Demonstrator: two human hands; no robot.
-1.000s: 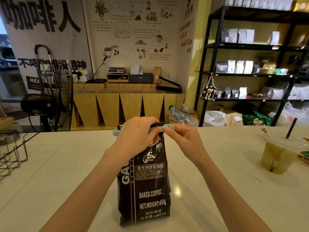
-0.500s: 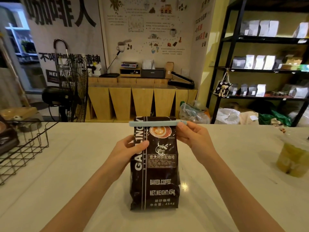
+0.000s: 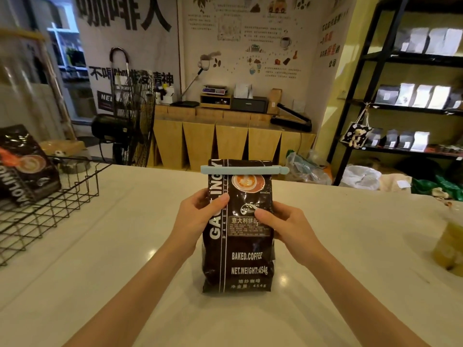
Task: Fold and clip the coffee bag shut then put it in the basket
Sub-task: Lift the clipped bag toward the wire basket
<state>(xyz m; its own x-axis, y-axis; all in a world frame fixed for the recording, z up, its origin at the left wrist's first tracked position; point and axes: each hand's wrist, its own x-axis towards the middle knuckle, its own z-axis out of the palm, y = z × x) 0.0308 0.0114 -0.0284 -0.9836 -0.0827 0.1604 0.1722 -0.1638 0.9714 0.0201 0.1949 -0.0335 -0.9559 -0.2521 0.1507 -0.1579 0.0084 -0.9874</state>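
A dark brown coffee bag [image 3: 240,259] stands upright on the white counter [image 3: 125,259] in the middle of the view. A pale blue clip [image 3: 244,170] is clamped across its folded top. My left hand [image 3: 198,216] grips the bag's left side, thumb on the front. My right hand [image 3: 283,225] grips the right side at about the same height. The black wire basket [image 3: 57,199] sits on the counter at the far left, an arm's reach from the bag.
Another dark coffee bag [image 3: 22,166] lies inside the basket. A plastic cup of yellow-green drink [image 3: 448,244] stands at the right edge of the counter. A floor fan [image 3: 127,121] and black shelves [image 3: 406,106] stand beyond the counter.
Both hands left the clip and slid down to the bag's sides. The view turned left, so more of the basket and the bag in it shows.
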